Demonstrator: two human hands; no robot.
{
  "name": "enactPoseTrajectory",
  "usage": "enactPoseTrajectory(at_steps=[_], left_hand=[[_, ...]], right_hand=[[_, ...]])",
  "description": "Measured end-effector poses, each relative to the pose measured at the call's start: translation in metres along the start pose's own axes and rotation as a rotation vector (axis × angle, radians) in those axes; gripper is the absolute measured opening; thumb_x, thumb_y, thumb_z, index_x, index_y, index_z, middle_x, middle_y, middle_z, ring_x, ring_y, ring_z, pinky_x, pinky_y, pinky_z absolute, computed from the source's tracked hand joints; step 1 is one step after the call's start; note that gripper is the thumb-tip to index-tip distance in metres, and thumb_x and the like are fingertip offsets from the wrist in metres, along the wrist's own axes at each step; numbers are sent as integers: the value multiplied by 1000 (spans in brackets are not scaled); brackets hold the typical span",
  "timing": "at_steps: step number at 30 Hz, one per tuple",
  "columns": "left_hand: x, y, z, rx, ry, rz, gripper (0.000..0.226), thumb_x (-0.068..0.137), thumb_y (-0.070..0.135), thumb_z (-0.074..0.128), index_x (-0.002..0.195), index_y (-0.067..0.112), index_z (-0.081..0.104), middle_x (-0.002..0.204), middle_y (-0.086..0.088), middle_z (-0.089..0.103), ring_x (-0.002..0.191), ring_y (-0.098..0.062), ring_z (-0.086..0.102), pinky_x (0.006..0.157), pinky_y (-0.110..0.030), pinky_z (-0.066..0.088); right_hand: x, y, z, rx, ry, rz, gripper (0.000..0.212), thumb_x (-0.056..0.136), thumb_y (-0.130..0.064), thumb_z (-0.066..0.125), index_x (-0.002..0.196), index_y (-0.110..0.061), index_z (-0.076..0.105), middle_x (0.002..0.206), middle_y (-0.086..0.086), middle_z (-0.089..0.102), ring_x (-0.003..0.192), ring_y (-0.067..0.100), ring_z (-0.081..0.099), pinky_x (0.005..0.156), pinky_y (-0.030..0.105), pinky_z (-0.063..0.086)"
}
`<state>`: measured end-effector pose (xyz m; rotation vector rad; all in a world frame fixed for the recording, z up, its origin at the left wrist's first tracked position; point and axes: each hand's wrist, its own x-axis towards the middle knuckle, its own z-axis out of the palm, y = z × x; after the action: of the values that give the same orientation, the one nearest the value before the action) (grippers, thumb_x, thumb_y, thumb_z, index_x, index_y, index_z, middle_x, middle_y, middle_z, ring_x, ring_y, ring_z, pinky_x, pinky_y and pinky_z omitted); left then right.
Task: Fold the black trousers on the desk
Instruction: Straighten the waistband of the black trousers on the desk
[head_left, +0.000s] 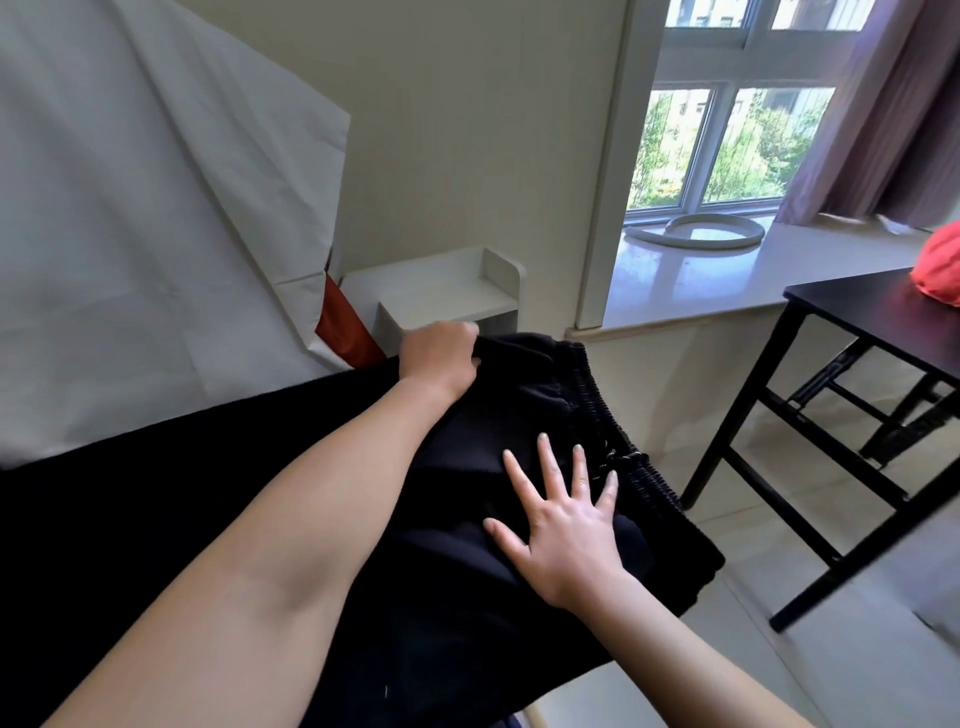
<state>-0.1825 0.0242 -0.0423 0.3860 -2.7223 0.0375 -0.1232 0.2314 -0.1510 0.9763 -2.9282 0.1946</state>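
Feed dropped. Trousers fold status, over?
Left hand grips black fabric trousers' far waistband corner. Right hand flat on them. White sheet lies to their left.

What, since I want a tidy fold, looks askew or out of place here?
The black trousers bunch up at the gripping left hand, and their waistband seems to hang past the desk edge.

Home room, curtained window (727, 130), wide sill (727, 270)
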Motion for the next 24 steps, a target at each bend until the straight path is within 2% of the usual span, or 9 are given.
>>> enactPoseTrajectory(at_steps=[4, 8, 15, 20, 24], left_hand=[[12, -2, -26, 47, 144, 6, 14, 86, 25, 63, 79, 15, 56, 68, -4, 58, 69, -32, 62, 54, -32, 32], [21, -8, -47, 30, 200, -19, 13, 85, 24, 63, 80, 14, 57, 63, 0, 47, 65, -30, 56, 53, -32, 28], [7, 0, -61, -49, 248, 4, 6, 83, 19, 59, 79, 15, 58, 66, -3, 60, 63, -29, 57, 51, -30, 36], [-4, 8, -71, -117, 257, -6, 7, 81, 19, 58, 85, 17, 63, 70, -3, 64, 67, -29, 61, 58, -35, 51], [-16, 18, -66, -151, 225, -44, 14, 79, 20, 58, 91, 19, 64, 76, -3, 66, 74, -30, 63, 60, -30, 39]], right_hand=[[-3, -2, -1, -5, 2, -27, 78, 80, -79, 8, 149, -47, -10, 162, 0, -19, 146, 38, -17, 110, 63, -13], [4, -5, -3, -29, -55, -52, 78, 81, -80, 8, 151, -46, -3, 163, 1, -14, 146, 39, -17, 109, 65, -15], [41, -12, -4, -27, -195, 6, 80, 80, -82, 16, 151, -47, 2, 163, 1, -13, 146, 42, -16, 106, 70, -12], [68, -13, -11, -33, -270, 22, 81, 79, -84, 20, 150, -49, 3, 163, 0, -15, 146, 42, -15, 105, 72, -9], [78, -14, -22, -1, -304, 2, 81, 82, -81, 28, 152, -45, 6, 163, 0, -11, 146, 42, -12, 108, 71, -6]])
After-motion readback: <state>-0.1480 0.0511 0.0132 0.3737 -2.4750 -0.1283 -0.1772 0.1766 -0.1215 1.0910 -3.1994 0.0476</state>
